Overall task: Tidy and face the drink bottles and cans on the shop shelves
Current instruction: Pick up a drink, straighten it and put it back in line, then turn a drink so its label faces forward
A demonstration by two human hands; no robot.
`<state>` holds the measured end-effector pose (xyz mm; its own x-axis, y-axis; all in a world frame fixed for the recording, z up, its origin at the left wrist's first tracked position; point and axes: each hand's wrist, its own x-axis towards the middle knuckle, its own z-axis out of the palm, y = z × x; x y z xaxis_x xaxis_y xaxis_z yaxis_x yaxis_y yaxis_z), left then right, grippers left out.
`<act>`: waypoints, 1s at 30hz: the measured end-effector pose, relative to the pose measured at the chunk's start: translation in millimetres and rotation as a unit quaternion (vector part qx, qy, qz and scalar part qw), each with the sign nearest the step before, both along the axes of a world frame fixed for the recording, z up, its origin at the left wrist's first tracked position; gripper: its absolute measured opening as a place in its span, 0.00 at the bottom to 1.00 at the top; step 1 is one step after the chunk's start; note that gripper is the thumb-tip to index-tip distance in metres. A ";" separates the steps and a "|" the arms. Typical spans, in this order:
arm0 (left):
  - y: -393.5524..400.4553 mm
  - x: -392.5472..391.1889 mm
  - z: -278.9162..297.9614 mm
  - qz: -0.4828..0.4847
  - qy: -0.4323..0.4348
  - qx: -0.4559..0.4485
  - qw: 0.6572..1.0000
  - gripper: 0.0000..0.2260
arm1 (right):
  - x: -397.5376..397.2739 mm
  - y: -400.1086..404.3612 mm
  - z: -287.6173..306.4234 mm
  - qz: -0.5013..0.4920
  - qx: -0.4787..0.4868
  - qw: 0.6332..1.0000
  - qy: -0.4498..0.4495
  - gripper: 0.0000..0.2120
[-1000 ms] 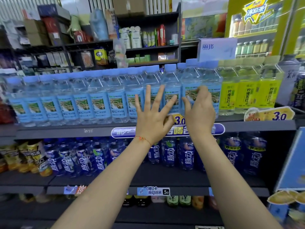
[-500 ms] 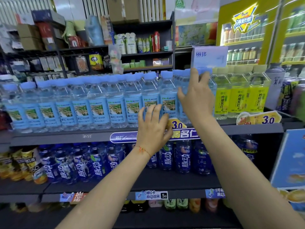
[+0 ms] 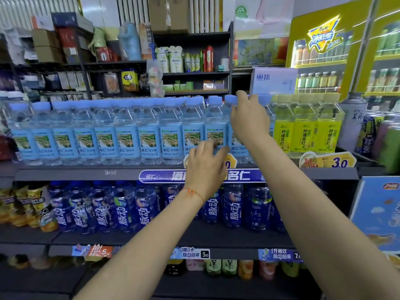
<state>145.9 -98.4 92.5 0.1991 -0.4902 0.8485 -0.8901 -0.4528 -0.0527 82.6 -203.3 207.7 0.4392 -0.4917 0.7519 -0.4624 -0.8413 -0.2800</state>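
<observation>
The person's right hand (image 3: 249, 124) has risen over the last second from the label height of the clear plastic water bottles with pale blue caps and labels (image 3: 129, 135) to the neck and cap of the bottle at the right end of that row (image 3: 229, 100). Its fingers curl around the top of that bottle, apparently gripping it, though the back of the hand hides the contact itself. The left hand (image 3: 205, 165) has dropped and drawn back to the foot of the neighbouring bottle (image 3: 214, 126); its fingers are bent loosely, the tips touching the lower label near the yellow price tag (image 3: 230, 163), and it does not seem to be holding anything.

The water bottles stand on the dark metal upper shelf (image 3: 65, 173), labels mostly facing forward, with the yellow-labelled lemon soda bottles (image 3: 303, 135) just beside them on the right. Dark blue sports-drink bottles (image 3: 125, 211) fill the shelf below.

The shift suggests the work has moved from pressing the row flat to turning or straightening one end bottle by its top, so this row looks nearly faced.
</observation>
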 end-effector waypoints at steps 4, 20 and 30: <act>3.2 1.8 1.3 0.001 -0.013 0.013 1.000 0.11 | -1.9 4.8 -7.8 0.019 0.009 1.000 -0.006 0.20; 144.8 37.7 -6.0 -0.025 0.234 -0.038 0.971 0.07 | 7.3 127.8 -136.4 0.235 0.093 0.960 -0.122 0.05; 462.4 162.0 -64.6 0.055 0.398 0.112 0.909 0.11 | 143.6 413.8 -179.2 0.356 0.195 0.908 0.107 0.08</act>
<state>307.9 364.0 27.9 0.7640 -0.5735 0.2957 -0.6372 -0.5984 0.4857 226.2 210.5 28.5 0.8652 -0.2358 0.4425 0.0819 -0.8043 -0.5886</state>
